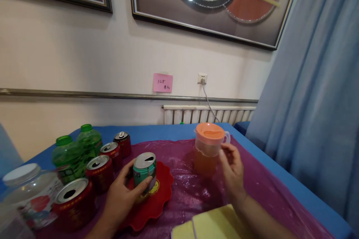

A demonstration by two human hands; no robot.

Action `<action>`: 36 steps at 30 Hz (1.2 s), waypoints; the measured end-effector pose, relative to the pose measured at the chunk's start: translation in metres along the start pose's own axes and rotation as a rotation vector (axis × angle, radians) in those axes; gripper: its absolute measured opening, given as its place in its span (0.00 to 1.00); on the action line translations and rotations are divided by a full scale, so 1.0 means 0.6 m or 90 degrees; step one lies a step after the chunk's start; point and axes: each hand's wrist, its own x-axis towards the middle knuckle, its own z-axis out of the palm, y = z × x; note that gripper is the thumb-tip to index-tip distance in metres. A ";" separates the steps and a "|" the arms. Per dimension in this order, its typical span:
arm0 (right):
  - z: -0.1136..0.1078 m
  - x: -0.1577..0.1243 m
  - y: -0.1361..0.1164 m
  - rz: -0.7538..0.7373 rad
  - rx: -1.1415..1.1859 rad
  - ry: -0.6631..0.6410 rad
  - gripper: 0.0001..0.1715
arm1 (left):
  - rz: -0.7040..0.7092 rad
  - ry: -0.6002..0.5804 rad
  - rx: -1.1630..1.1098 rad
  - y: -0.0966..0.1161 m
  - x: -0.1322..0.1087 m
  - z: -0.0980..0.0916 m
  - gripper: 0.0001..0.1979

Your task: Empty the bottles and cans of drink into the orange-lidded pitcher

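Observation:
My left hand [123,194] is closed around a green drink can [144,171] with an opened top, thumb across its front. The can is upright over a red scalloped plate [164,194] with a yellow emblem; the hand hides part of the plate, and I cannot tell whether the can touches it. To the right stands a clear pitcher [206,157] with an orange lid and amber liquid inside. My right hand [234,171] is at the pitcher's handle, its fingers curled and covering the handle's lower part.
Several red cans [74,205] stand in a row at left, beside two green bottles [88,138] and a white-lidded jar [30,190]. A folded yellow cloth [210,224] lies in front on the purple sheet [185,194]. A blue curtain [314,101] hangs at right.

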 end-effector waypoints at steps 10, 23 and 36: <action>-0.027 0.129 0.134 0.226 0.007 0.035 0.39 | 0.096 0.054 0.100 -0.014 -0.005 0.003 0.37; 0.055 0.158 0.020 0.189 0.112 0.120 0.36 | 0.123 0.069 0.122 -0.011 -0.012 -0.004 0.33; 0.157 0.100 -0.015 0.238 0.162 0.053 0.35 | 0.141 0.026 0.179 -0.022 -0.015 -0.014 0.31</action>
